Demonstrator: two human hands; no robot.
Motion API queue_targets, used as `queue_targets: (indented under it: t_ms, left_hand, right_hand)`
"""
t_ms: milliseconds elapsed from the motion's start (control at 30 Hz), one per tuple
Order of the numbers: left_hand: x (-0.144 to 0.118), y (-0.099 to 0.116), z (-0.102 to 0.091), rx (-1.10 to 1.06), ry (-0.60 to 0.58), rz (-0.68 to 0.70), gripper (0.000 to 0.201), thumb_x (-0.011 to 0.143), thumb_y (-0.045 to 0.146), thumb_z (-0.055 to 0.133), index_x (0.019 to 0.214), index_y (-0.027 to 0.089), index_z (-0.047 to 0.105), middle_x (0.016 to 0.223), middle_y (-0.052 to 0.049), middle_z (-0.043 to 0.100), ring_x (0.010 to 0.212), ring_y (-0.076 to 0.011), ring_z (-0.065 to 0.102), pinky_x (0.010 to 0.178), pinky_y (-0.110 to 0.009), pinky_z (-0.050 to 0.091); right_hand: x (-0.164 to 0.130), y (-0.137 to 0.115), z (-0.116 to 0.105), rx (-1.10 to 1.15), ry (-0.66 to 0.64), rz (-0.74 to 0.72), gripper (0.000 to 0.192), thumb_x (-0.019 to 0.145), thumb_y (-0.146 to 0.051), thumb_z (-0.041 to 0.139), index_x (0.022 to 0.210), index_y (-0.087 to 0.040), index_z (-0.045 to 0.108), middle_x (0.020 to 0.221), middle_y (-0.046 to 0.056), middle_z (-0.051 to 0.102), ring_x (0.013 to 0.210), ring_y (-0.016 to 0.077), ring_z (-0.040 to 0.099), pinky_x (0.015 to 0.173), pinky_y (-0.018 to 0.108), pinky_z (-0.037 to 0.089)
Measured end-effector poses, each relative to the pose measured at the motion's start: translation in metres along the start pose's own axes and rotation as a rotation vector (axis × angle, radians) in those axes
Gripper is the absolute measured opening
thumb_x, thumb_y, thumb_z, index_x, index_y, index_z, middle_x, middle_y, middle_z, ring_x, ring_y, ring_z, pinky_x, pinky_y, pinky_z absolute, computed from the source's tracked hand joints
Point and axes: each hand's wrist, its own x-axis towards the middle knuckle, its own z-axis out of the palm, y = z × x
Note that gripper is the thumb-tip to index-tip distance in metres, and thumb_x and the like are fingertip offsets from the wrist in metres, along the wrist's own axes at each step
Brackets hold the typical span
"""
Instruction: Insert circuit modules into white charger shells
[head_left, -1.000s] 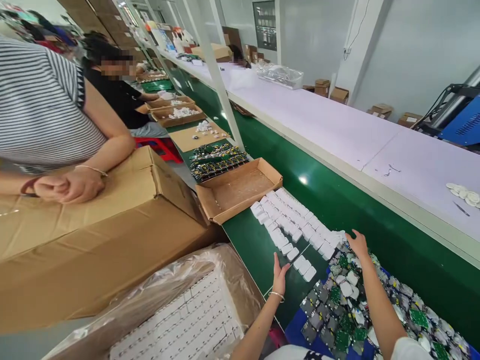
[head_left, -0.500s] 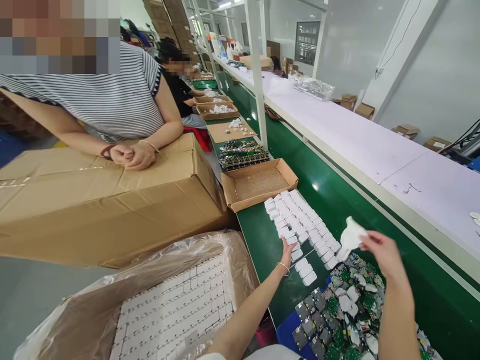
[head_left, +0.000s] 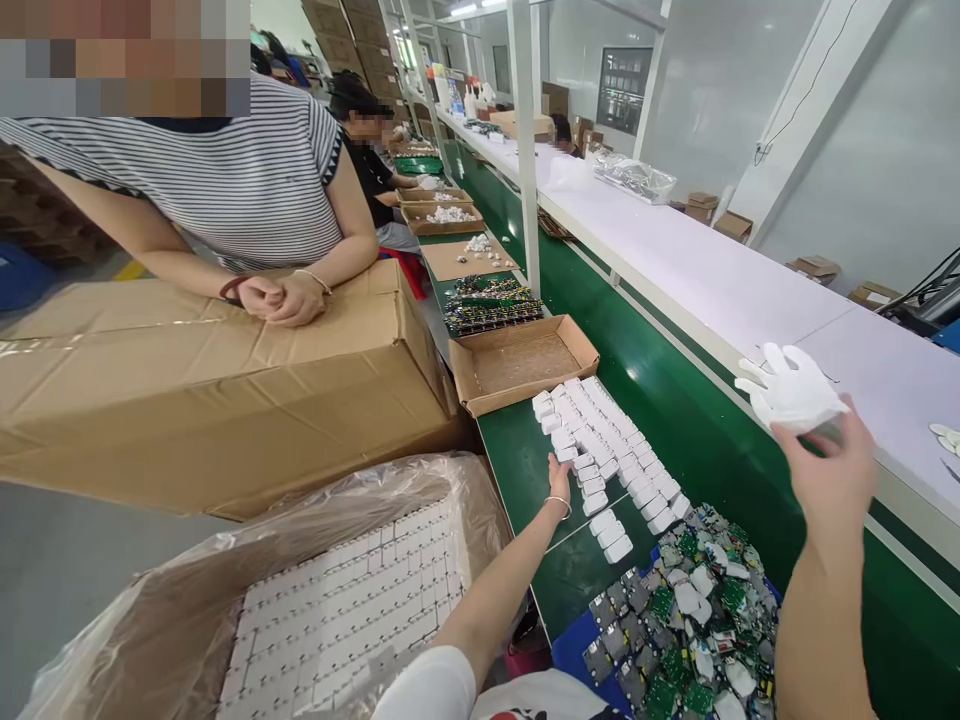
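Note:
A thin white glove hangs from the fingers of my right hand, raised over the edge of the white shelf. Its finger parts splay out to the left. My left hand reaches to the left side of the rows of small white plastic cases on the green bench. Its thumb and fingers look apart and touch or nearly touch the nearest cases; part of the fingers is hard to see. A short separate row of white cases lies nearer to me.
A heap of circuit boards and white parts fills a blue tray. Beyond the cases sits a shallow cardboard tray. At left, a plastic-lined carton holds white pieces. A co-worker leans on a big cardboard box, hands clasped.
My right hand has lifted the glove up and to the right, from above the heap to the shelf edge. My left hand has shifted slightly away from me along the cases.

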Motion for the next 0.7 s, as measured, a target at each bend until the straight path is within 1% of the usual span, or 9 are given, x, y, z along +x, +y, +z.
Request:
queue_targets:
  t_ms: [100,167,267,333,433,500,567,633,700]
  left_hand:
    - [0.003,0.004,0.008,0.005,-0.055,-0.027,0.067,0.085,0.054,0.046,0.142,0.026,0.026,0.153,-0.011,0.017,0.136,-0.0329,0.023,0.108,-0.058,0.024]
    - [0.003,0.006,0.015,0.004,-0.053,-0.010,0.068,0.085,0.050,0.048,0.143,0.026,0.023,0.154,-0.010,0.012,0.137,-0.0329,0.021,0.108,-0.058,0.022]
    - [0.005,0.009,0.018,-0.009,-0.027,0.031,0.072,0.086,0.046,0.048,0.146,0.027,0.012,0.156,-0.008,-0.002,0.140,-0.0324,0.011,0.111,-0.056,0.018]
    - [0.008,0.011,0.014,-0.011,-0.037,0.043,0.073,0.086,0.045,0.047,0.146,0.027,0.009,0.156,-0.008,-0.004,0.140,-0.0320,0.009,0.111,-0.056,0.017]
    - [0.013,0.013,0.006,0.012,-0.088,0.031,0.075,0.085,0.046,0.048,0.146,0.026,0.010,0.156,-0.010,0.003,0.139,-0.0321,0.015,0.110,-0.056,0.020]
    - [0.018,0.015,0.001,0.036,-0.119,0.017,0.078,0.084,0.046,0.049,0.147,0.025,0.009,0.155,-0.011,0.005,0.139,-0.0326,0.016,0.110,-0.057,0.023]
    - [0.021,0.017,-0.004,0.060,-0.141,0.009,0.080,0.082,0.044,0.050,0.147,0.025,0.008,0.155,-0.010,0.003,0.140,-0.0322,0.014,0.110,-0.055,0.023]
    - [0.023,0.018,-0.009,0.077,-0.159,0.006,0.081,0.080,0.040,0.050,0.147,0.025,0.007,0.156,-0.008,0.004,0.140,-0.0305,0.014,0.111,-0.050,0.025]
    - [0.023,0.016,-0.015,0.086,-0.168,0.011,0.083,0.079,0.036,0.049,0.148,0.024,0.005,0.155,-0.005,0.008,0.140,-0.0284,0.016,0.111,-0.044,0.028]
  right_hand:
    - [0.022,0.000,0.029,-0.045,0.063,-0.158,0.029,0.071,-0.029,0.070,0.096,-0.014,0.071,0.125,0.013,0.054,0.091,0.0241,0.063,0.075,0.039,0.056]
    - [0.042,0.000,0.037,0.043,0.108,-0.142,0.023,0.074,-0.031,0.068,0.085,-0.011,0.071,0.105,0.013,0.063,0.085,0.0226,0.064,0.075,0.041,0.055]
    - [0.082,-0.001,0.023,0.207,0.214,-0.067,0.041,0.072,-0.039,0.070,0.097,-0.007,0.067,0.098,0.017,0.063,0.085,0.0255,0.063,0.078,0.046,0.051]
    - [0.109,-0.003,0.003,0.247,0.291,-0.118,0.053,0.075,-0.041,0.066,0.114,-0.005,0.059,0.119,0.023,0.053,0.107,0.0311,0.057,0.088,0.049,0.046]
    - [0.120,-0.006,-0.018,0.049,0.249,-0.271,0.070,0.080,-0.039,0.062,0.140,-0.013,0.035,0.151,0.016,0.014,0.140,0.0343,0.014,0.108,0.054,0.025]
    - [0.093,-0.004,-0.014,-0.132,0.271,-0.428,0.068,0.084,-0.035,0.059,0.142,-0.017,0.030,0.154,0.010,0.004,0.142,0.0323,-0.002,0.112,0.057,0.013]
    - [0.033,0.011,0.009,-0.180,0.257,-0.584,0.053,0.087,-0.028,0.053,0.136,-0.015,0.041,0.151,0.013,0.019,0.141,0.0323,0.013,0.110,0.059,0.018]
    - [-0.050,0.044,0.045,-0.113,-0.189,-0.581,0.043,0.088,-0.028,0.048,0.131,-0.022,0.048,0.138,0.011,0.044,0.128,0.0285,0.041,0.100,0.053,0.039]
    - [-0.140,0.091,0.085,-0.202,-0.622,-0.459,0.046,0.085,-0.035,0.052,0.129,-0.023,0.051,0.138,0.012,0.044,0.120,0.0312,0.050,0.089,0.048,0.049]
